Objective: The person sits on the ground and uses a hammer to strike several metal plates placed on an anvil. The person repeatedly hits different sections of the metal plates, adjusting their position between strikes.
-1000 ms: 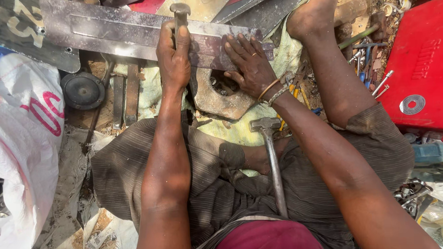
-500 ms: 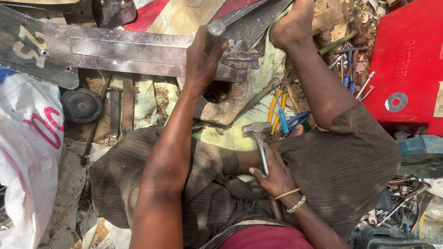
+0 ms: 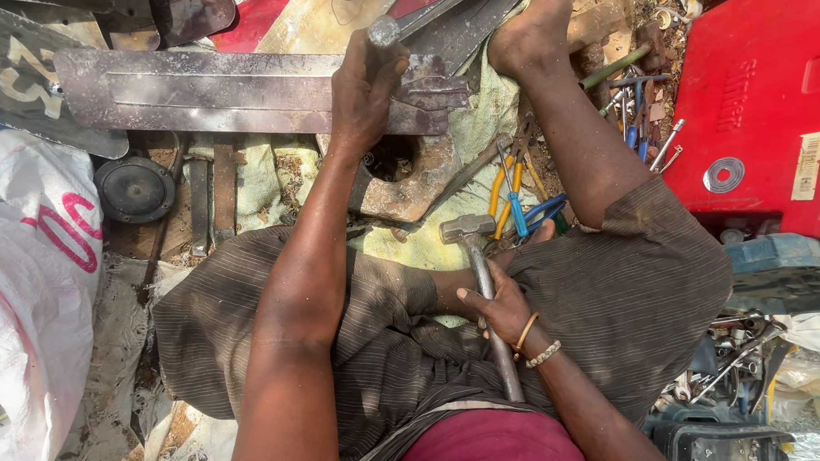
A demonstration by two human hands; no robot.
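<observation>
Compared with half a second before, the right hand (image 3: 502,311) had closed fully around the handle of the hammer (image 3: 481,282), which lay over the lap between the knees, its grey head (image 3: 466,228) pointing away from the person; before, the fingers were only reaching it. The left hand (image 3: 364,87) stayed far ahead, fingers wrapped around a short metal rod (image 3: 383,30) that stood on the long grey metal plate (image 3: 242,91). The hammer had a dull steel head and a thin worn shaft. Just beyond the head lay pliers with yellow and blue handles (image 3: 513,195) on a pale cloth (image 3: 429,243), and a rusty piece with a round hole (image 3: 404,181) sat under the plate. A red box (image 3: 759,91) closed the right side, and a white sack (image 3: 30,289) the left, so free room was small, mostly over the lap.
</observation>
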